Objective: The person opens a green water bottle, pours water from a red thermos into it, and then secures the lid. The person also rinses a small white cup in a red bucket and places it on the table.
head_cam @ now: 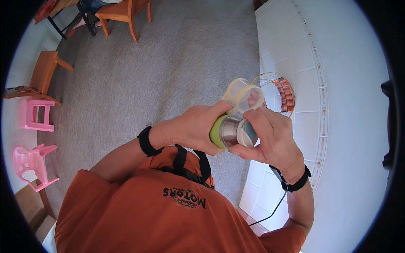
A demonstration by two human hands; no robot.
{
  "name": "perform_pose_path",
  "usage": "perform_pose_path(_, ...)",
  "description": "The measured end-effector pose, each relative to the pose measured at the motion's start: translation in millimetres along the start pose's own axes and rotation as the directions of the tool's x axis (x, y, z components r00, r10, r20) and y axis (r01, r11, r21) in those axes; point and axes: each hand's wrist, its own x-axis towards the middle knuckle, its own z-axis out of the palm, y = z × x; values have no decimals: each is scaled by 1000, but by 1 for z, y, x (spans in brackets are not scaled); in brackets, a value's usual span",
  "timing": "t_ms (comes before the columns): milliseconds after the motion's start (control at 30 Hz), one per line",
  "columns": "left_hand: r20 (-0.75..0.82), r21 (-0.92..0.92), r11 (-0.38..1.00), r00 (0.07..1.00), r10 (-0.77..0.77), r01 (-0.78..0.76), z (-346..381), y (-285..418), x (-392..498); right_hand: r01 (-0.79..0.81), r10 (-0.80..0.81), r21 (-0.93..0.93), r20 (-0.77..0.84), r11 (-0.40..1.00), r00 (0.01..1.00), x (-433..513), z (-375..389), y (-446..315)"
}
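A green and steel bottle [229, 131] lies tilted between my two hands, in front of my chest. My left hand [202, 126] wraps around its green body, with the thumb by a translucent, yellow-rimmed plastic cup [243, 95] just beyond the bottle. The fingers and thumb of my right hand [272, 136] close on the bottle's pale lid [245, 134], which has a blue-green top. Whether the lid is loose I cannot tell. The cup's near rim is partly hidden by my hands.
A tiled wall [308, 95] runs along the right, with a round orange-brown patterned object [284, 95] near it. Pink plastic stools [36, 115] and a pink chair [33, 164] stand at left. Wooden chairs [115, 13] and a seated person's legs [90, 8] are at the upper left.
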Motion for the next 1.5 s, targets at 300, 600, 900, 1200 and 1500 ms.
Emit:
perform_pose_path(300,-69,55,998,997,-30,34,0,3,3,-41,46,80,-70,996,996,5,8,6)
perform_pose_path(600,-246,137,978,962,-121,158,6,-5,7,-223,229,48,-189,974,955,11,28,9)
perform_pose_path(900,-255,137,983,963,-86,124,-1,-15,9,-308,315,131,-30,942,949,14,9,6)
perform_pose_path(1200,27,-44,995,995,-92,93,-36,6,15,-15,27,-43,301,999,953,44,-49,-2)
perform_pose_path(1500,-59,-58,990,990,-131,127,-38,11,5,24,7,-123,245,992,969,60,-39,-14)
